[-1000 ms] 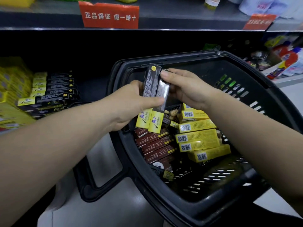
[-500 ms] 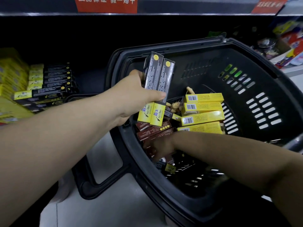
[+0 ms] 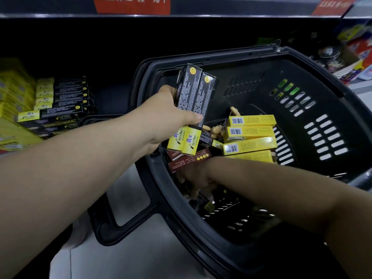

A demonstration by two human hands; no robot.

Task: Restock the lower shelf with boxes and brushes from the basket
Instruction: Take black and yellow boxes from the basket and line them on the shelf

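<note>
Left hand (image 3: 165,117) fingers (image 3: 194,119) around two slim glossy boxes (image 3: 196,93); right hand (image 3: 194,177) fingers unclear inside slotted plastic basket (image 3: 322,93).

We cannot see the fingers of the right hand (image 3: 194,176): they sink into shadow among the brown boxes (image 3: 187,159) in the basket (image 3: 302,63), whose near rim runs off the bottom edge. The top edge cuts the red sign (image 3: 132,4). The yellow boxes (image 3: 14,93) at far left are blurred. Print on the black boxes (image 3: 193,91) is too small to read.
</note>
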